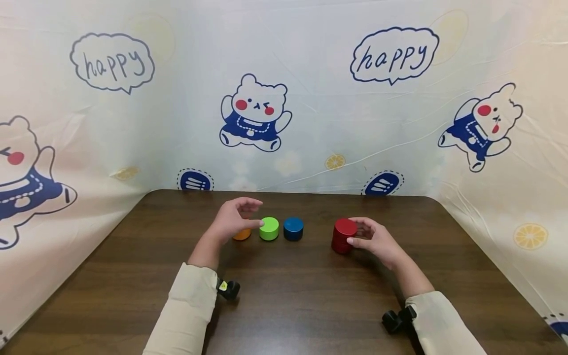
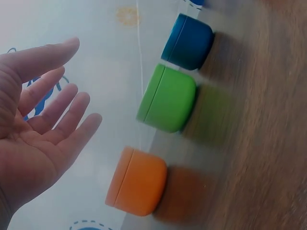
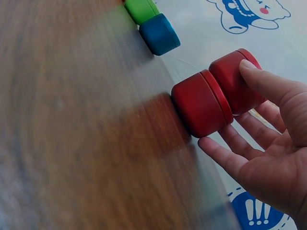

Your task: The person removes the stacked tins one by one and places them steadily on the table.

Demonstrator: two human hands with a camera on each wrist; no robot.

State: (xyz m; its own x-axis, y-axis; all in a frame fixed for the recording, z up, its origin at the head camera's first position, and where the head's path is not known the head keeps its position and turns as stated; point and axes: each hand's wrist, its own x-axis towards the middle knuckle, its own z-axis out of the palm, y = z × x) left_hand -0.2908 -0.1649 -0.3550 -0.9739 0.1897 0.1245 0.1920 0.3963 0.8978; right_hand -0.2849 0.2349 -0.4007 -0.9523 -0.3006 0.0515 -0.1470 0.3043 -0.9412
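With our right hand (image 1: 376,242) we pinch a red, round, lidded canister (image 3: 234,82) atop another red, round, lidded canister (image 3: 199,104) on the brown wood-grain surface (image 1: 284,291); our left hand (image 1: 229,220), fingers spread, hovers near an orange, round, lidded canister (image 2: 137,183)

screened-off workspace: brown table (image 1: 293,296), cartoon-bear cloth (image 1: 319,108) round three sides
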